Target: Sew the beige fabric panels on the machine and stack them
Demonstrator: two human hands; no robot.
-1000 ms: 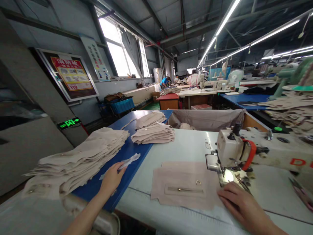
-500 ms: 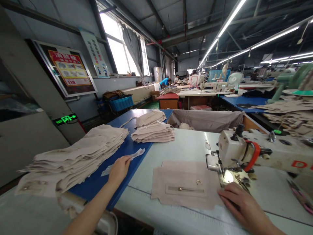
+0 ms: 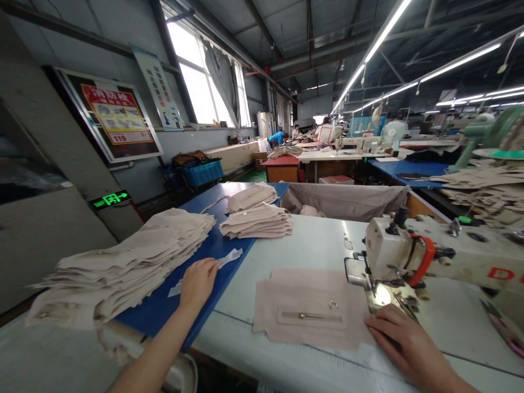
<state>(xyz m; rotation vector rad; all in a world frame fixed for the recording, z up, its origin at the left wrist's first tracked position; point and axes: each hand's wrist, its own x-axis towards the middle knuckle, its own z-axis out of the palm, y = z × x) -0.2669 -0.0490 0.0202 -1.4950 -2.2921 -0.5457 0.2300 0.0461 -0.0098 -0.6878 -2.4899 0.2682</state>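
My left hand (image 3: 200,281) is over the blue tabletop, its fingers closed on a thin whitish strip (image 3: 230,256). One end of the strip sticks out past my fingertips, and the other shows left of the hand. My right hand (image 3: 395,330) has its fingers together at the right edge of a beige fabric panel (image 3: 298,295), close to the needle area of a sewing machine (image 3: 388,245). The panel lies flat on the pale machine table and has a zipper (image 3: 311,317) in a framed slot. Above the zipper lies a small metal ring (image 3: 333,304).
A tall stack of beige panels (image 3: 143,245) is at the left, with smaller piles (image 3: 257,221) beyond. Pink-handled scissors (image 3: 503,330) lie right of the machine. Behind the table hangs a cloth-lined bin (image 3: 347,201). Several people work farther back.
My left hand has shifted very slightly over the strip, less of which shows at its left. My right hand and the panel keep their places.
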